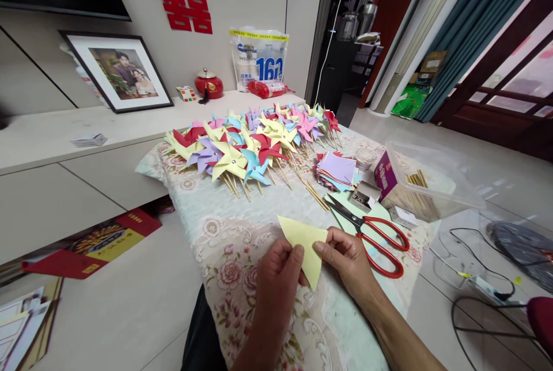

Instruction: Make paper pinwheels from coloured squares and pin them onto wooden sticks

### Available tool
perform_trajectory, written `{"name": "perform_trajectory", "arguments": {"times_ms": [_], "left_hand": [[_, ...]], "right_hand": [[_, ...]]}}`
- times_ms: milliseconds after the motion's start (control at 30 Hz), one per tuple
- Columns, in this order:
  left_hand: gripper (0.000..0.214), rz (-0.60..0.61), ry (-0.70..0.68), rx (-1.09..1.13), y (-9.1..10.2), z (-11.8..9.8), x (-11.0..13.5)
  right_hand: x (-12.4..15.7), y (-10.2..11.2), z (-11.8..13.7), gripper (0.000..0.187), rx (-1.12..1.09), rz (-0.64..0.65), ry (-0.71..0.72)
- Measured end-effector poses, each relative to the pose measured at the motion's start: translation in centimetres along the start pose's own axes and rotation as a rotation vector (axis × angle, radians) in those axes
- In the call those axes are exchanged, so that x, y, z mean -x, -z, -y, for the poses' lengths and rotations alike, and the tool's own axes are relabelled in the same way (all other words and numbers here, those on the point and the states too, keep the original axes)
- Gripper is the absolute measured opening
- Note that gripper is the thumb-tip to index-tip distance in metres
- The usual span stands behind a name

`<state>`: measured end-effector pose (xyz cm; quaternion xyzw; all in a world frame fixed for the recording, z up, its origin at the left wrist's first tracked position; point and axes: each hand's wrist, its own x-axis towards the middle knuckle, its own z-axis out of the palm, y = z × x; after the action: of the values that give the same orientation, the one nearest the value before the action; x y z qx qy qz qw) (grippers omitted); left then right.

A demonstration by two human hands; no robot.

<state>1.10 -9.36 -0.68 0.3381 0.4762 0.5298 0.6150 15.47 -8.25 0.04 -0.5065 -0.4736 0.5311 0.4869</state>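
Both hands pinch a piece of pale yellow paper (306, 239), folded or cut to a pointed shape, above the near part of the table. My left hand (283, 267) grips its left side with the thumb on top. On the right edge, my right hand (343, 253) holds it between thumb and fingers. Scissors (360, 222) with red handles lie open-bladed just beyond my right hand, partly over pale green paper (339, 212). Farther off is a stack of coloured paper sheets (337, 169). Many paper pinwheels (233, 161) on sticks lie across the far side.
A small open box (365, 195) of tiny metal pieces and a white box (403, 217) sit right of the scissors. A clear plastic bin (436, 186) holds thin sticks. Loose sticks (315, 193) lie mid-table. The flowered tablecloth (233, 273) covers the table; a white cabinet (86, 163) borders it.
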Motion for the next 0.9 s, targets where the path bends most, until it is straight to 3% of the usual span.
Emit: {"name": "perform_trajectory", "arguments": {"times_ms": [233, 500, 667, 900], "left_hand": [[0.031, 0.029, 0.007, -0.042, 0.1, 0.0, 0.1], [0.031, 0.078, 0.012, -0.108, 0.1, -0.4, 0.2], [0.035, 0.044, -0.019, -0.056, -0.1, -0.7, 0.5], [0.029, 0.031, 0.015, -0.111, 0.0, -0.2, 0.0]], "right_hand": [[0.1, -0.1, 0.0, 0.032, -0.087, 0.033, -0.011], [-0.1, 0.0, -0.8, 0.036, -0.149, -0.044, -0.040], [-0.2, 0.0, -0.9, 0.034, -0.233, -0.039, -0.076], [-0.2, 0.1, -1.1, 0.036, -0.171, -0.040, -0.070]]}}
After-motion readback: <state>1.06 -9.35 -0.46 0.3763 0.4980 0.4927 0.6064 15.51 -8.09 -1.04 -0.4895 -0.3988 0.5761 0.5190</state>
